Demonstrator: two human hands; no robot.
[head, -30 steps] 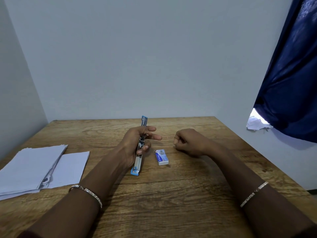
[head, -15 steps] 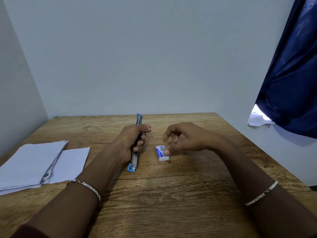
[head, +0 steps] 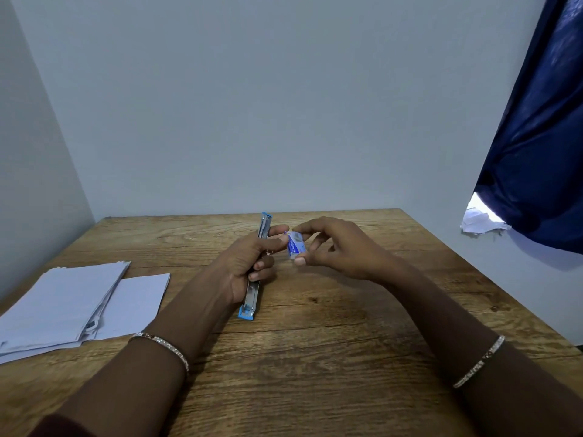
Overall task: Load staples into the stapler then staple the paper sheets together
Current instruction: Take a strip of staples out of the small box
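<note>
My left hand [head: 249,263] grips a blue and silver stapler [head: 252,294], unfolded flat into a long strip that runs from near me away toward the wall. My right hand [head: 334,247] pinches a small blue and white staple box [head: 296,244] between thumb and fingers, lifted off the wooden table [head: 315,357] just right of the stapler. My left thumb reaches toward the box's top. A stack of white paper sheets [head: 63,307] lies on the table's left side, apart from both hands.
A dark blue curtain [head: 542,137] hangs at the right, with crumpled white paper [head: 479,220] below its edge. Plain walls close the table's far and left sides. Both wrists wear thin bracelets.
My right hand reached down to the staple box, picked it up off the table and brought it beside my left hand. The stapler stays in my left hand.
</note>
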